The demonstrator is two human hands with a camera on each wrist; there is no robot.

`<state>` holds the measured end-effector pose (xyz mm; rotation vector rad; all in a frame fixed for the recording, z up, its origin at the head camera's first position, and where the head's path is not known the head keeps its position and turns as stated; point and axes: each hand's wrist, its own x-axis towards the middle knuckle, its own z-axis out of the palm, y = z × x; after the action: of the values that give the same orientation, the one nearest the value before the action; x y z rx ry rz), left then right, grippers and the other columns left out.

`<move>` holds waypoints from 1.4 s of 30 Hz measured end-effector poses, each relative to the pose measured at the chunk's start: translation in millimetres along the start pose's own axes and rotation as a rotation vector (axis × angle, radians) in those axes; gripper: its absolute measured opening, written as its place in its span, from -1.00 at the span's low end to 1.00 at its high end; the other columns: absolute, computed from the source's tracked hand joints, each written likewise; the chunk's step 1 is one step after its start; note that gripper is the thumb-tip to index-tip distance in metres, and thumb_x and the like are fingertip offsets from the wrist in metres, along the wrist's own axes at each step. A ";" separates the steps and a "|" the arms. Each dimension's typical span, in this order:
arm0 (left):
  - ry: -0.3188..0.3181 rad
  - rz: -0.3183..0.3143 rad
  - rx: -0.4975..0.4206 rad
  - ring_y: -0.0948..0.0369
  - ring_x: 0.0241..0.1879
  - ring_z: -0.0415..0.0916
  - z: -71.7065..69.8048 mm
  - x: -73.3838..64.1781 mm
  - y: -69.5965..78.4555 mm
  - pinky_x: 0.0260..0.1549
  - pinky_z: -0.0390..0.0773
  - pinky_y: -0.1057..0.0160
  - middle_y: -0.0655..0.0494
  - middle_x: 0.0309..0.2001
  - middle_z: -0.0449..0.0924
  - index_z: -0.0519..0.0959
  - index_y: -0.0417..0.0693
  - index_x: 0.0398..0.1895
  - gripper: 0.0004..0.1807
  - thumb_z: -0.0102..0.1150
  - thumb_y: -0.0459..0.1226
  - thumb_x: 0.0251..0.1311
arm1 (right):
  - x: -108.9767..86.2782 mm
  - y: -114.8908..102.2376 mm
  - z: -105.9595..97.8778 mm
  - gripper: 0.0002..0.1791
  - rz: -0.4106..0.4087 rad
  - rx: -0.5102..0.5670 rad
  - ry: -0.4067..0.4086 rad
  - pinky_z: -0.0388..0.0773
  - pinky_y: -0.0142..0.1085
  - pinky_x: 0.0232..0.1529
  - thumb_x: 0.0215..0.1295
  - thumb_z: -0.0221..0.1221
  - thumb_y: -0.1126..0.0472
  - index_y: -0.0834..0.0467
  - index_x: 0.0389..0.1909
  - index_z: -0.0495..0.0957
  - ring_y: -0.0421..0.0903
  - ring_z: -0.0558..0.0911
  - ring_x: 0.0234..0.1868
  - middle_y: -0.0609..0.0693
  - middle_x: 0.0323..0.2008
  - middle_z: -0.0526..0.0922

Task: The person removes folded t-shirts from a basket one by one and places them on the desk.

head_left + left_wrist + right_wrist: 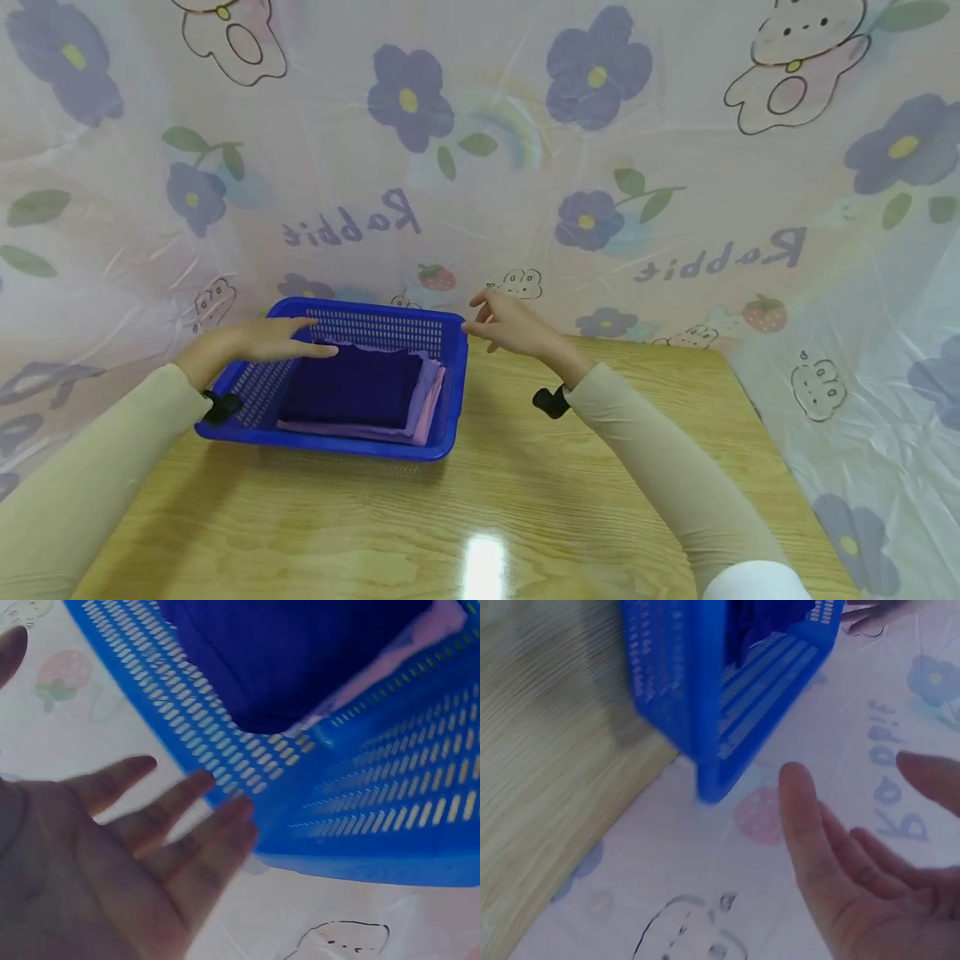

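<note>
A blue plastic basket [360, 448] with slotted walls stands on the table, toward its back left. Folded cloths lie stacked inside it: a dark navy cloth [352, 387] on top, with a lilac cloth [422, 400] and a pink cloth [429, 408] showing beneath at the right side. My left hand [266, 340] is over the basket's left end, fingers extended, holding nothing; in the left wrist view its fingertips [238, 814] overlap the rim. Just off the basket's back right corner is my right hand [513, 323], its fingers loosely bent with nothing between them.
The wooden table [585, 483] reaches out in front and to the right of the basket. Behind it hangs a pale curtain [495, 192] printed with flowers and rabbits, close to the basket's back rim. Black straps with small mounts [551, 402] sit on the wrists.
</note>
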<state>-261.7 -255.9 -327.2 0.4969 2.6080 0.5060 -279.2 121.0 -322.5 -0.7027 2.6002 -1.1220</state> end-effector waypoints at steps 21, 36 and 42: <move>-0.320 -0.118 -0.385 -0.41 0.33 0.16 -5.7 26.7 -36.4 0.31 0.26 -0.21 -0.64 0.42 -0.19 -0.20 -0.62 0.45 0.05 0.02 0.11 0.44 | 57.8 -19.9 57.8 -0.49 0.380 0.459 -0.047 0.67 0.02 -0.10 0.44 0.14 0.28 0.52 0.26 0.31 0.43 0.61 -0.02 0.53 0.16 0.41; -0.387 -0.223 -0.464 -0.40 0.33 0.16 -1.3 40.0 -50.4 0.27 0.37 -0.11 -0.72 0.36 -0.08 -0.29 -0.66 0.42 0.06 0.01 0.06 0.46 | 71.9 -20.1 89.6 -0.21 0.602 0.589 -0.041 0.60 0.17 -0.03 0.40 0.13 0.35 0.32 0.53 -0.06 0.53 0.56 0.00 0.62 0.19 0.35; -0.376 -0.265 -0.576 -0.47 0.32 0.06 10.5 40.5 -60.1 0.19 0.45 -0.12 -0.77 0.34 -0.24 -0.11 -0.67 0.28 -0.14 0.08 -0.07 0.45 | 73.1 -19.3 105.0 -0.25 0.662 0.598 -0.069 0.65 0.15 -0.13 0.39 0.14 0.34 0.32 0.50 0.01 0.52 0.58 -0.04 0.62 0.15 0.37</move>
<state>-306.2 -288.4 -375.3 0.0439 2.0030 0.9261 -295.6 6.9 -381.2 0.2286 1.9983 -1.4625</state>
